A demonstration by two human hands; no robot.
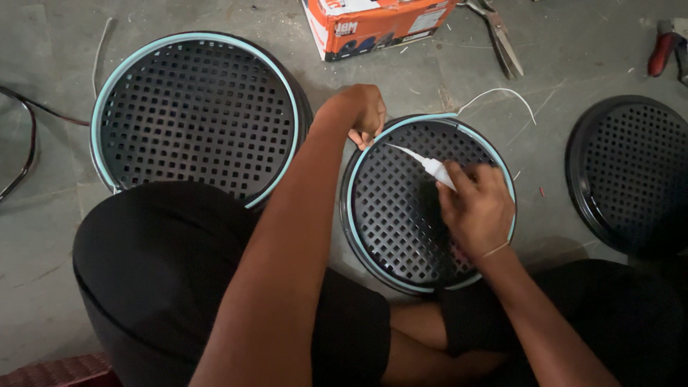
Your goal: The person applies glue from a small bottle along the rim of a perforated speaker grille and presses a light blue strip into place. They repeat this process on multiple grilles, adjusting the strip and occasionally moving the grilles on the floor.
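The person's knees, in black cloth, fill the bottom of the frame, and both bare forearms reach up from there to a round black grille (408, 215) lying flat on the grey floor (43, 287) at centre.

The right hand (476, 208) is clenched around a small white tube (433, 167), whose thin nozzle points toward the upper left edge of the grille. There the left hand (362, 111) pinches the pale blue strip (511, 201) against the rim, fingers closed on it.

The strip looks seated around the whole visible rim of this grille, though the hands hide part of it; a loose white tail (502, 93) curls away from the top edge onto the floor, so by my judgement the end is not yet fixed or trimmed.

At upper left, a second grille (193, 115) already carries a full blue ring. At the right edge, a third grille (631, 172) shows a bare black rim, seemingly still to be done.

Along the top lie an orange and white carton (373, 25), grey shears (498, 32) and a red-handled tool (663, 50).
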